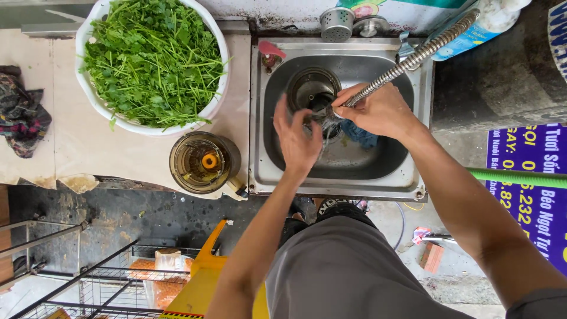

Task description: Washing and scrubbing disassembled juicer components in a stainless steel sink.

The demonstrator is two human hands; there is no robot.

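While both hands work over the steel sink (260, 118) at centre frame, the biggest item sits upper left: white bowl (220, 88) heaped with green herbs (153, 59), on a pale counter (71, 153). Purple sign (528, 189) with white and yellow lettering at right edge, rectangular, cut off by the frame. Blue-and-green package (466, 38) at top right, partly behind the hose. Green-and-pink label (366, 7) at top centre, mostly cropped.

Right hand (381, 111) is closed around the end of a flexible metal hose (413, 58) that runs diagonally from upper right into the basin. Left hand (298, 139) is open, fingers spread, palm toward the hose end, just beside the right hand. Water seems to run between them; too blurred to confirm. Blue cloth (360, 137) lies in the basin, half hidden under the right hand. Drain (313, 88) shows above the left hand.

Juicer bowl (204, 162), dark translucent with an orange hub, sits below the herb bowl at the counter edge. Metal strainer cup (336, 23) on the sink's back rim. Green pipe (520, 177) crosses the sign. Dark patterned rag (20, 112) at left edge. Wire rack (100, 277) and yellow object (204, 272) at lower left, both cut off. Grey shorts (342, 272) hide the floor below.
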